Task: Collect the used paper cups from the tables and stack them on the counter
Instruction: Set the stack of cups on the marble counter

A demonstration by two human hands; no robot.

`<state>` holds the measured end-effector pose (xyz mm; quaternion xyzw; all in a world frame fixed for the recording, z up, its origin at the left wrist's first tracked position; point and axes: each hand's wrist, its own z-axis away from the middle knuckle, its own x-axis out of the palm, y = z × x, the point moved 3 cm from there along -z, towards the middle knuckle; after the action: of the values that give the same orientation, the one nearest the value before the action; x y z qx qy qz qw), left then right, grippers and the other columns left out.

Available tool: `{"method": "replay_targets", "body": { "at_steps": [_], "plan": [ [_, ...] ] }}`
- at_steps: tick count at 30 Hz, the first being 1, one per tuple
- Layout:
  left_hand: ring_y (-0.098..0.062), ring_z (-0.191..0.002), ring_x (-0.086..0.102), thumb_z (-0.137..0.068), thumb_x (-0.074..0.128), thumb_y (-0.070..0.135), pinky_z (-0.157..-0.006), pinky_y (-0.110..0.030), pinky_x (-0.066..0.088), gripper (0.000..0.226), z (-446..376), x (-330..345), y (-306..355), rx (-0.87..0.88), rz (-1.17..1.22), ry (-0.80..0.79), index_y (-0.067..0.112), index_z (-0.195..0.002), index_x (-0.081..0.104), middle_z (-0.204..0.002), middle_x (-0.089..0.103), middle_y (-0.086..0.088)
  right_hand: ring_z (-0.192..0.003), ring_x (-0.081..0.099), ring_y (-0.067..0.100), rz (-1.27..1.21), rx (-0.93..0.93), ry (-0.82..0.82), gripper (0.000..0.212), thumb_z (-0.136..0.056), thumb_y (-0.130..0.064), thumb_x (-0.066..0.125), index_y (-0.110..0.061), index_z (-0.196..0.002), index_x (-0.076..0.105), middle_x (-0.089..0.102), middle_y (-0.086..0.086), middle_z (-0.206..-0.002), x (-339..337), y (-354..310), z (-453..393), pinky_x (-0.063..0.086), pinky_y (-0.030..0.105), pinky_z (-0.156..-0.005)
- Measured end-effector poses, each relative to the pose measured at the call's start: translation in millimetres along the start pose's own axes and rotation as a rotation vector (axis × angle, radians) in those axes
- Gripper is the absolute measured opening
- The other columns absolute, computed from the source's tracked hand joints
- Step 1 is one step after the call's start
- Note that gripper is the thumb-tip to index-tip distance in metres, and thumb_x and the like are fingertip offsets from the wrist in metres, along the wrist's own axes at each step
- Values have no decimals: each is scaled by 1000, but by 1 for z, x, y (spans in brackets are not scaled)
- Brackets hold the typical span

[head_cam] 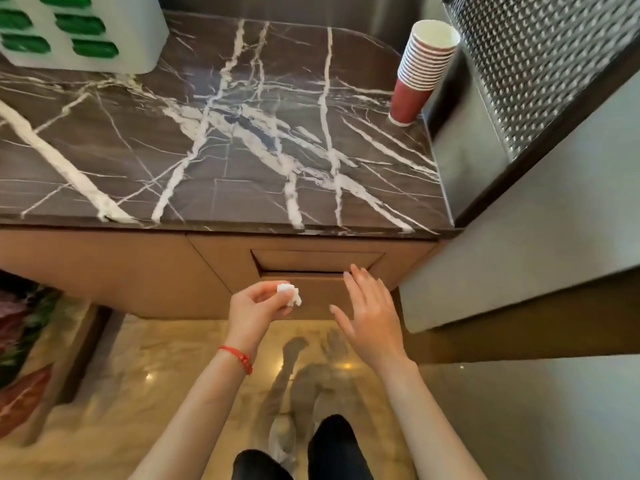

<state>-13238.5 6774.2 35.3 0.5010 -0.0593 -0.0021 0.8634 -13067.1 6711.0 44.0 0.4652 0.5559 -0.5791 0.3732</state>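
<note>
While a crumpled tissue [289,293] is being pinched in the left hand [258,303], seemingly for binning at the flap [317,260], the right hand [369,311] is being held spread, empty; stacked paper cups [420,72] are being kept on the counter [214,133].

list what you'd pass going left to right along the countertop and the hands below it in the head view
white holder with green slots → left hand holding crumpled tissue → right hand, open → stack of red paper cups
</note>
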Motion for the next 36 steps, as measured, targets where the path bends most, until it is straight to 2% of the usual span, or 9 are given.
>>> {"method": "replay_targets", "body": {
  "at_steps": [4,7,9,11,14,17,24,31,36],
  "plan": [
    [-11,-71,69,-78,70,2,-60,-16,53,10,-16,10,-30,-34,28,62,11,-82,71,-76,73,-6,-132,42,30,30,-13,-37,61,-84,-32,69,0,-133,50,47,15,-141,34,15,-5,26,49,-109],
    [-7,-68,68,-78,69,2,-60,-14,52,14,-38,21,-53,-53,41,107,3,-92,70,-77,71,-8,-145,5,16,-7,-15,-120,62,-97,-43,40,-13,-148,23,15,3,-157,67,35,-16,-5,32,-116],
    [-6,-66,68,-77,70,2,-59,-14,52,17,-54,28,-67,-60,78,136,2,-93,69,-78,70,-10,-146,1,15,-12,-32,-154,61,-98,-44,36,-16,-149,18,8,0,-158,88,48,-23,-13,28,-113],
    [-8,-67,68,-76,70,1,-59,-14,52,14,-66,33,-80,-65,120,147,3,-91,69,-79,70,-11,-146,10,19,2,-49,-176,61,-97,-42,41,-14,-148,23,14,3,-158,102,56,-30,-7,31,-115],
    [-12,-69,68,-76,70,1,-60,-16,52,10,-84,37,-97,-55,131,143,7,-84,70,-75,71,-9,-134,40,31,53,-74,-88,61,-87,-33,64,-3,-136,46,42,14,-145,118,65,-38,28,49,-109],
    [-16,-72,68,-75,71,3,-62,-18,54,8,-102,37,-113,-59,130,153,9,-80,71,-74,72,-7,-127,48,34,87,-93,-6,62,-80,-28,72,-1,-131,51,50,16,-138,137,75,-46,40,55,-101],
    [-19,-73,67,-78,68,2,-64,-21,56,10,-132,33,-131,-49,99,163,11,-78,71,-68,72,-2,-133,41,34,88,-101,40,60,-82,-20,69,0,-134,47,45,17,-142,157,78,-62,37,53,-105],
    [-14,-73,69,-79,67,2,-64,-20,55,15,-157,35,-131,-19,77,145,16,-77,72,-69,73,1,-139,33,29,74,-50,-41,66,-85,-18,63,-2,-142,34,40,14,-147,165,81,-83,18,45,-114],
    [-9,-66,68,-79,67,1,-61,-16,54,9,-175,42,-134,-33,58,148,6,-87,69,-74,71,-7,-142,24,27,86,-46,-67,65,-90,-23,57,-4,-145,26,32,12,-151,169,83,-86,10,41,-115]
  ]
}}
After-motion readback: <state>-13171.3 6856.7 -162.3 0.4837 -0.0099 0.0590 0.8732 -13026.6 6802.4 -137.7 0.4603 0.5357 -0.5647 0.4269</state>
